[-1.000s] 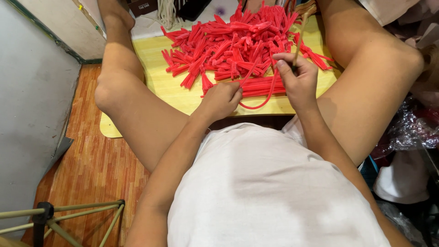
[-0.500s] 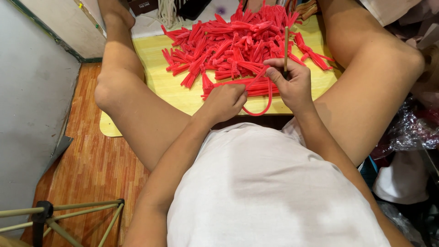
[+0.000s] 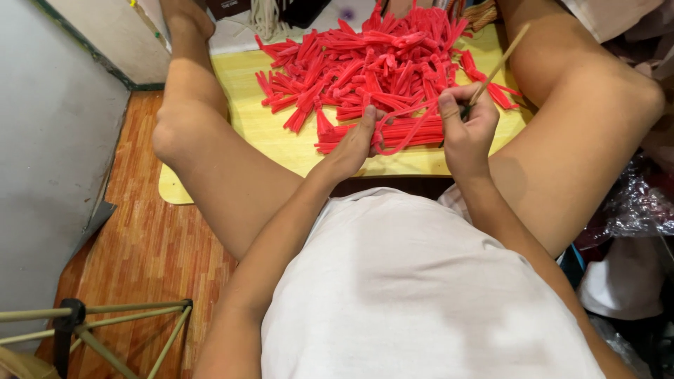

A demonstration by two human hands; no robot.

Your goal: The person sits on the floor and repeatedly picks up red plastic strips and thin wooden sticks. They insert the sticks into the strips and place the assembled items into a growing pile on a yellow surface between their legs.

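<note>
Left to right: wooden floor [image 3: 140,238] and a bamboo frame [image 3: 105,326] at lower left, then a yellow board [image 3: 281,140] lying between the person's 2 legs, carrying a pile of red strips [image 3: 365,63]. Left hand [image 3: 354,144] is pinched closed on 1 end of a looped red strip [image 3: 404,130] at the board's near edge. Right hand [image 3: 467,130] is closed around a thin wooden stick [image 3: 498,67] angled up-right, probably pinching the loop's other end too; fingers block the view.

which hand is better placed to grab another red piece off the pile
Left, probably. The left hand only pinches the red strip loop, beside the red pile. The right hand also grips the thin stick.
</note>
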